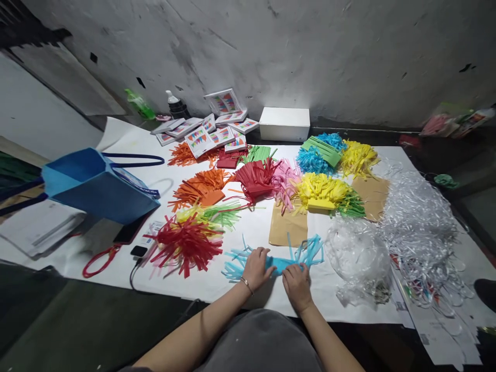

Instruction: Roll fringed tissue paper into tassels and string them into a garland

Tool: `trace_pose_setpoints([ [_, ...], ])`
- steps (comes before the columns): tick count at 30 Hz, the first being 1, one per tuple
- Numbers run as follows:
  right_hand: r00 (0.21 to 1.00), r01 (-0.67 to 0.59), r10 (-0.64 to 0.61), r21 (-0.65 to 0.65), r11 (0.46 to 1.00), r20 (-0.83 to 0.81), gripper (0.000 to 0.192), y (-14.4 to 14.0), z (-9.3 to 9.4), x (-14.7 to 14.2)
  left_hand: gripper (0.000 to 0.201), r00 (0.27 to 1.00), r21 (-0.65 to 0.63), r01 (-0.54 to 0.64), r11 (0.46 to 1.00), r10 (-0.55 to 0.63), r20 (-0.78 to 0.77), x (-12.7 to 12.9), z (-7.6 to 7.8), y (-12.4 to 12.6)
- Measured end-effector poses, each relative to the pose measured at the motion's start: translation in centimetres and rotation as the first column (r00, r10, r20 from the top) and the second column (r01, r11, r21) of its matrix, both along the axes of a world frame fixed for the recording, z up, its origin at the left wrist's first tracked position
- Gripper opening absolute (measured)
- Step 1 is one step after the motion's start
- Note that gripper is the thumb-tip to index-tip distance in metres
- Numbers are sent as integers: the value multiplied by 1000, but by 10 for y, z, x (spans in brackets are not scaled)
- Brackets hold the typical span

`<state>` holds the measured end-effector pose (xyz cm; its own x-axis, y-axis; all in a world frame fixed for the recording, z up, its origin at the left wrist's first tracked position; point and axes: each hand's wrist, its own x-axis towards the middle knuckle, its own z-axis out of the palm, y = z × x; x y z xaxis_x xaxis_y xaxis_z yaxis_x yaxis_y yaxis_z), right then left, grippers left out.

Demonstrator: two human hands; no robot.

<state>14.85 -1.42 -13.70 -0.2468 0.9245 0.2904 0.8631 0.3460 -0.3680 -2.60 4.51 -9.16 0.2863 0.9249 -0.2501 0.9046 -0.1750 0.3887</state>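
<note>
The fingers of the left hand [256,268] lie on a light-blue bundle of fringed tissue paper [279,265], thumb spread apart; those of the right hand [297,283] bend over its near edge — whether either pinches the paper, I cannot tell. The bundle lies flat near the front edge of the table [248,227], its strips fanning out to both sides.

The table wears a smooth white covering. Just beyond the bundle is a flat brown paper piece [287,231]; to the left, a loose red tissue-paper fringe [189,249]; to the right, a crumpled clear plastic bag [355,250] beside a large heap of shiny whitish strands [418,212]. Farther back sit orange, dark-red, pink and yellow fringed paper bundles [323,191].

A bright-blue tote bag with dark-blue handles [98,188] occupies the left end. Along the back are flat white packs printed with coloured pennants [199,140] and a plain white rectangular box [284,125]. Behind rises a bare grey wall [333,57], scuffed and streaked; dark floor [58,315] shows at lower left.
</note>
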Motion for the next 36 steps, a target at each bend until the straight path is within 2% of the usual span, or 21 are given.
trace_pose_setpoints([
  [1, 1000, 13, -13, -6, 1000, -6, 12, 0, 1, -1, 47, 996, 103, 83, 991, -86, 32, -1, -1, -7],
  [3, 1000, 15, -15, -14, 1000, -15, 10, -2, 3, -4, 36, 965, 265, 240, 934, -259, 40, -3, -8, -18],
  [5, 1000, -9, 9, -9, 1000, -7, 13, -3, 3, -7, 15, 937, 283, 334, 899, -351, 7, -4, -18, -21],
  [7, 999, -19, 19, -1, 1000, 25, 17, -3, 3, -9, 10, 923, 242, 375, 895, -384, -10, -6, -27, -19],
  [11, 996, 41, -39, -18, 999, 83, 9, 0, 4, -1, 12, 936, 227, 344, 911, -353, 1, -17, -30, -13],
  [15, 988, 113, -108, -41, 993, 108, 12, 7, 11, 7, 21, 984, 176, 180, 968, -176, -34, -20, -19, -13],
  [18, 972, 196, -187, -46, 980, 142, 16, 16, 17, 5, 27, 994, 143, 72, 987, -58, -96, -13, -13, -9],
  [23, 942, 298, -288, -34, 954, 171, 19, 28, 20, -1, 27, 992, 115, 42, 992, -27, -125, -1, -14, 3],
  [26, 962, 234, -229, -15, 972, 152, 12, 25, 18, -3, 27, 991, 102, 51, 993, -37, -129, -1, -15, 8],
  [30, 995, -3, 4, -11, 1000, 98, 7, 19, 11, -6, 24, 991, 96, 58, 994, -46, -123, -4, -9, 7],
  [33, 997, -17, 18, -22, 1000, 75, 13, 19, 8, -7, 24, 992, 151, 108, 983, -97, -78, -8, -4, 0],
  [36, 998, -1, 3, -33, 999, 58, 13, 21, 10, -7, 27, 972, 249, 232, 940, -233, -26, -13, -7, -7],
])
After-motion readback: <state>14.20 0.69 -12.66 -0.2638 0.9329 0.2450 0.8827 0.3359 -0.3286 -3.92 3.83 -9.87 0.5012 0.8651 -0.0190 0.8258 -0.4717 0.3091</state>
